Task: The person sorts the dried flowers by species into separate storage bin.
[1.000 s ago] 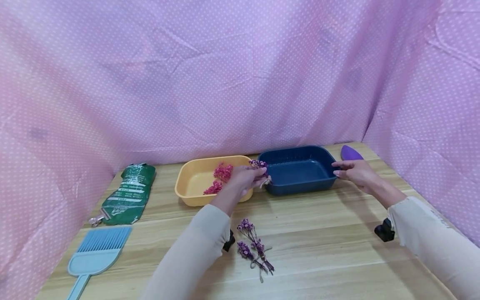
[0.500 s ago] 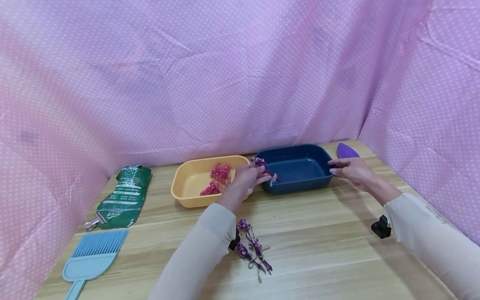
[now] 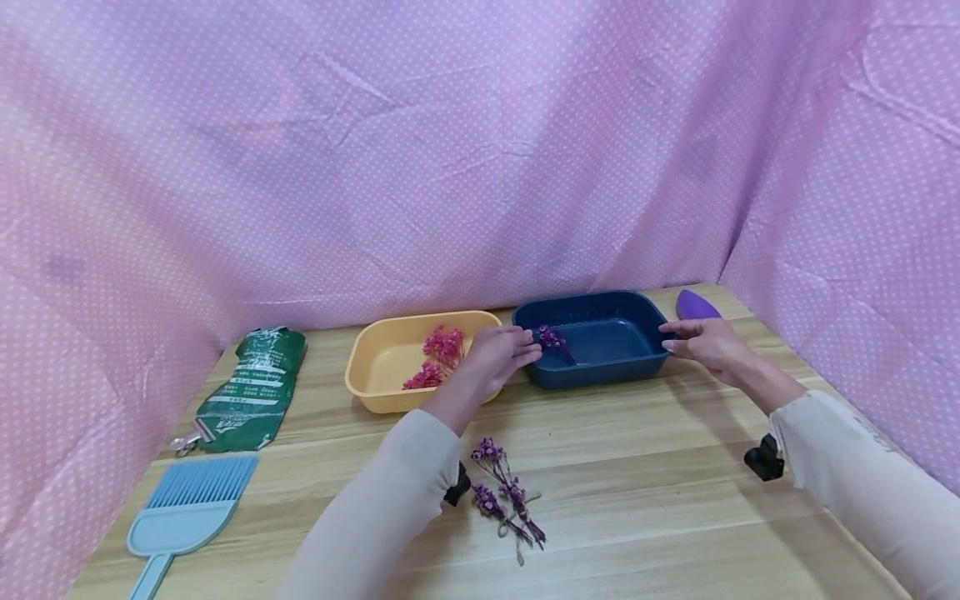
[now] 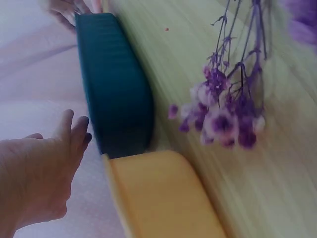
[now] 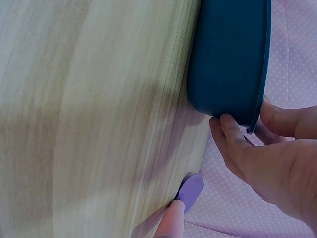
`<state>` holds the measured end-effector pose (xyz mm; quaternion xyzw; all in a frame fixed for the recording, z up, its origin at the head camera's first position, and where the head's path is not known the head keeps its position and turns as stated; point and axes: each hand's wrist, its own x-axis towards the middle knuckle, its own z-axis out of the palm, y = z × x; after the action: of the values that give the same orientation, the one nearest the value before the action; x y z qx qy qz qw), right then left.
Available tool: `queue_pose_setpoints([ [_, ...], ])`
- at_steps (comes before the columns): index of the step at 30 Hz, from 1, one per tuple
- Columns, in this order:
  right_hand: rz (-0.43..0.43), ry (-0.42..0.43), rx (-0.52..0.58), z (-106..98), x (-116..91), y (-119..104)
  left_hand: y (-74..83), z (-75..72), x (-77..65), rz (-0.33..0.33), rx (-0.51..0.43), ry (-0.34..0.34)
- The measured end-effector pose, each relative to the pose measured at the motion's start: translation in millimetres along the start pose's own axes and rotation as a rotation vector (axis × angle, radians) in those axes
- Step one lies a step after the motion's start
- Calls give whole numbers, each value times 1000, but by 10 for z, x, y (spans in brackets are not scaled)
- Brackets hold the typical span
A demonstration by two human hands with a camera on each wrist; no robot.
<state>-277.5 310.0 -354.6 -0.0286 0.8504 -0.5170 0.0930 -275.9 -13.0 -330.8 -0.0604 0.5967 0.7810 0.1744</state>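
Note:
My left hand [image 3: 504,354], fingers extended and holding nothing, is above the adjoining ends of the yellow basin [image 3: 367,396] and the dark blue basin [image 3: 600,375]. A small bunch of purple dried flowers [image 3: 553,340] lies inside the blue basin at its left end, beside my fingertips. My right hand [image 3: 708,346] holds the blue basin's right end; in the right wrist view, the thumb is at the rim and the fingers are against the outer wall. Pink-red dried flowers [image 3: 442,350] lie in the yellow basin. More purple dried flower bunches [image 3: 506,492], tied with twine, lie on the table.
A green packet [image 3: 255,392] with a metal clip [image 3: 191,437] lies at the left, behind a light blue brush [image 3: 187,508]. A purple object [image 3: 696,305] sits behind my right hand. Pink dotted cloth [image 3: 480,167] hangs around the wooden table [image 3: 637,467].
My left hand has let go of the purple dried flower bunch, which has dropped into the blue basin. My right hand has stayed at the basin's right end.

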Motion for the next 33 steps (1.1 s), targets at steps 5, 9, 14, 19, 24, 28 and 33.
queue_pose_setpoints([
  [5, -9, 2, 1, -4, -5, -6, 136, -115, -261, 31, 44, -32],
  [9, -13, 2, -3, -12, -2, -19, 218, -252, -453, 76, 58, -71],
  [14, -2, -4, 5, -7, 0, -18, 222, -470, -726, 68, 113, -81],
  [19, -4, 0, 6, -9, 1, -2, 112, -718, -995, 26, 139, -67],
  [24, 4, 2, -15, -10, -4, 3, -47, -907, -1213, -30, 159, -46],
  [28, 0, -1, -20, -1, -7, 7, -154, -995, -1332, -81, 173, -46],
  [33, -3, -8, -20, -1, -5, -7, -250, -1051, -1457, -130, 214, -69],
])
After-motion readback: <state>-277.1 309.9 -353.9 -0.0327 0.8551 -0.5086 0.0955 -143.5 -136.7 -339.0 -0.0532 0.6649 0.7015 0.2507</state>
